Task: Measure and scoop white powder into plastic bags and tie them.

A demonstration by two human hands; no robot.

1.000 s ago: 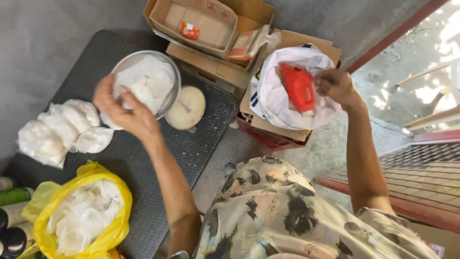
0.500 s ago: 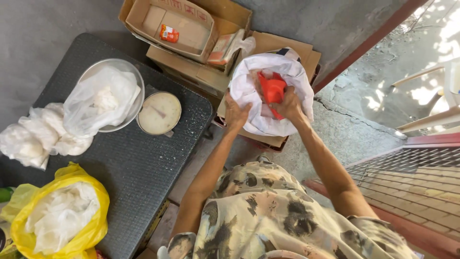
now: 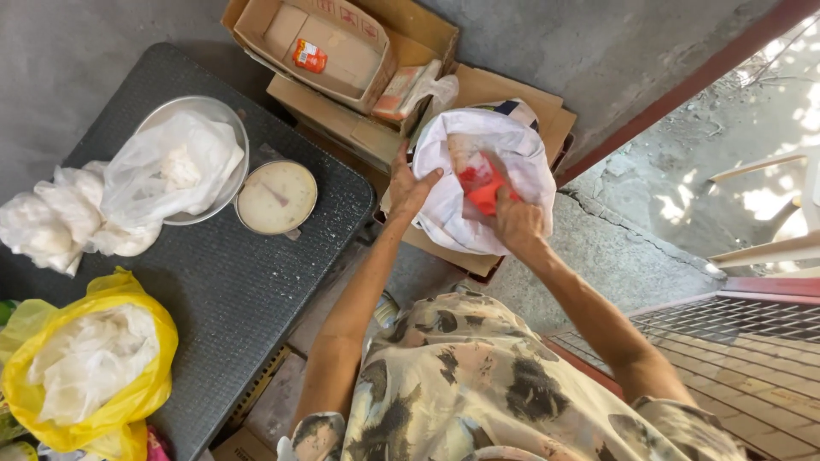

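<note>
A large white sack (image 3: 478,175) stands open on flattened cardboard. My left hand (image 3: 410,183) grips the sack's left rim and holds it open. My right hand (image 3: 515,220) reaches into the sack's mouth from the near side, its fingers closed on a red scoop (image 3: 478,183) that lies partly buried inside. Only the top of the scoop shows.
A dark table (image 3: 222,282) on the left carries a metal bowl (image 3: 218,115) with a clear plastic bag in it, a round dial scale (image 3: 275,198), white filled bags (image 3: 51,222) and a yellow bag (image 3: 128,401). Open cardboard boxes (image 3: 333,43) lie behind the sack. A metal grate (image 3: 735,341) is at right.
My left hand left the bowl on the table and moved over to the sack's rim. My right hand pushed the red scoop down into the sack.
</note>
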